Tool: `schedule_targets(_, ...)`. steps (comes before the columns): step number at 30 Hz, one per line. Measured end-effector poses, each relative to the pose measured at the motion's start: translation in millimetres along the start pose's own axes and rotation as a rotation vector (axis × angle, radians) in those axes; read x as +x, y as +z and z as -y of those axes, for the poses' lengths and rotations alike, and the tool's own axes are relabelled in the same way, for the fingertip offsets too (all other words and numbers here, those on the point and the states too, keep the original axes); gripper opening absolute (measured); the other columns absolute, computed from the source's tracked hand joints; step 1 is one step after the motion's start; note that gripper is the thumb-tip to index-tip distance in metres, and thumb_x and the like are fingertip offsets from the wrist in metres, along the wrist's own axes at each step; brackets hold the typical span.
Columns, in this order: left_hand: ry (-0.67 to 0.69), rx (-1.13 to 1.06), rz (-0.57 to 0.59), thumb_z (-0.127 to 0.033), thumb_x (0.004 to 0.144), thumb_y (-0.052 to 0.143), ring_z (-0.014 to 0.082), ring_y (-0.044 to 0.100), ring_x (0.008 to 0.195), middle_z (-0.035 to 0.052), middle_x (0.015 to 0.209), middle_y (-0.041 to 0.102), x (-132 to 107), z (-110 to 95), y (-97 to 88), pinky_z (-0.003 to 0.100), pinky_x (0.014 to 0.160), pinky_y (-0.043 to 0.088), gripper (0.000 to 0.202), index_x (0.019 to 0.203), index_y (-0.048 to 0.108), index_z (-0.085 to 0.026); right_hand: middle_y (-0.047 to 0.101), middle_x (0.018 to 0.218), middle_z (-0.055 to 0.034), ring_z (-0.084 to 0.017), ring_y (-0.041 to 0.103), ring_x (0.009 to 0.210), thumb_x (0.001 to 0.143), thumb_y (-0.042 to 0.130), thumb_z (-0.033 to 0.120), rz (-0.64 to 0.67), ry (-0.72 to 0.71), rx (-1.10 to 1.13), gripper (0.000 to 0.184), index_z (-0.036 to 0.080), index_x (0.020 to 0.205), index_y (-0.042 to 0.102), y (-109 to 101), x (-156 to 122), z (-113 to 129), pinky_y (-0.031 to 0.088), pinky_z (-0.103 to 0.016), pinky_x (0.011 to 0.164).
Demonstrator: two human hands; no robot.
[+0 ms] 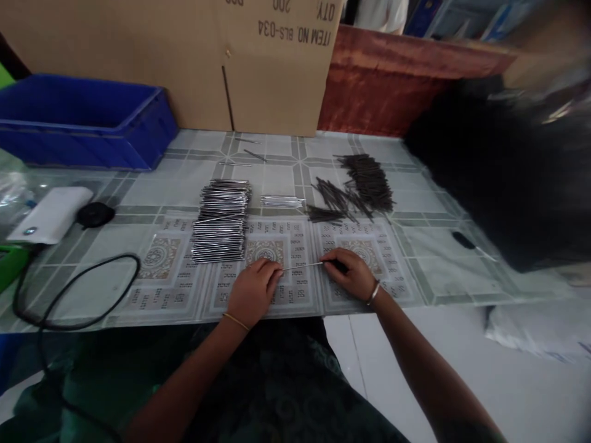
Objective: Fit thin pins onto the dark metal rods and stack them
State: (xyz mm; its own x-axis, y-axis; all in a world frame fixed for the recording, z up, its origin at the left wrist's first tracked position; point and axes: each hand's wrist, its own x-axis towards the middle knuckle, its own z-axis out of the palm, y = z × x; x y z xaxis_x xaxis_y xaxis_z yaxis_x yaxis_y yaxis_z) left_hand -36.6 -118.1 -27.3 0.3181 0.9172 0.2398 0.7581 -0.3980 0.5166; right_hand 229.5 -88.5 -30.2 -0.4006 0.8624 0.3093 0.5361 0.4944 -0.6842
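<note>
A thin metal rod (302,266) stretches between my two hands just above the front of the table. My left hand (253,289) is closed, its thumb and fingers pinching the rod's left end. At the other end, the fingertips of my right hand (353,274) are closed round the rod. Something black (340,265) shows under those fingers, mostly hidden; I cannot make out what it is. Beyond my left hand lies a thick stack of shiny metal rods (220,224). A smaller bundle of silvery rods (282,202) sits right of it, followed by heaps of short dark sticks (367,183).
A blue plastic bin (138,138) stands back left before a large cardboard box (272,80). At left are a white device (53,215), a round black object (95,214) and a looped black cable (87,320). A large black shape (484,172) covers the right side. A small black-ended tool (463,240) lies nearby.
</note>
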Motion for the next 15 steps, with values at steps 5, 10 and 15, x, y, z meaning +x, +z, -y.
schedule_targets(5, 0.006, 0.025, 0.001, -0.029, 0.097, 0.045, 0.0193, 0.062, 0.088, 0.0049, 0.094, 0.066, 1.3, -0.3, -1.1, 0.035, 0.081, 0.052, 0.021, 0.097, 0.064, -0.019, 0.071, 0.089, -0.005, -0.018, 0.066, 0.083, 0.092, 0.054, 0.025, 0.006, -0.022, 0.003, 0.013, 0.022, 0.098, 0.066, -0.8, 1.4, 0.7, 0.052, -0.035, 0.078)
schedule_targets(10, 0.017, 0.032, -0.009, -0.029, 0.097, 0.045, 0.0191, 0.062, 0.088, 0.0047, 0.094, 0.065, 1.0, -1.0, -0.8, 0.035, 0.082, 0.052, 0.021, 0.097, 0.064, -0.019, 0.07, 0.088, -0.0042, -0.017, 0.065, 0.082, 0.092, 0.055, 0.023, 0.013, -0.058, -0.015, 0.012, 0.022, 0.098, 0.066, 1.0, 0.6, -0.7, 0.051, -0.034, 0.078)
schedule_targets(15, 0.019, 0.033, -0.015, -0.029, 0.097, 0.046, 0.0189, 0.062, 0.089, 0.005, 0.094, 0.066, 0.8, 2.6, 0.8, 0.034, 0.083, 0.052, 0.022, 0.098, 0.066, -0.019, 0.071, 0.092, -0.005, -0.017, 0.066, 0.085, 0.095, 0.054, 0.026, 0.014, -0.101, -0.086, 0.016, 0.022, 0.102, 0.068, -2.0, -0.8, -2.3, 0.051, -0.033, 0.079)
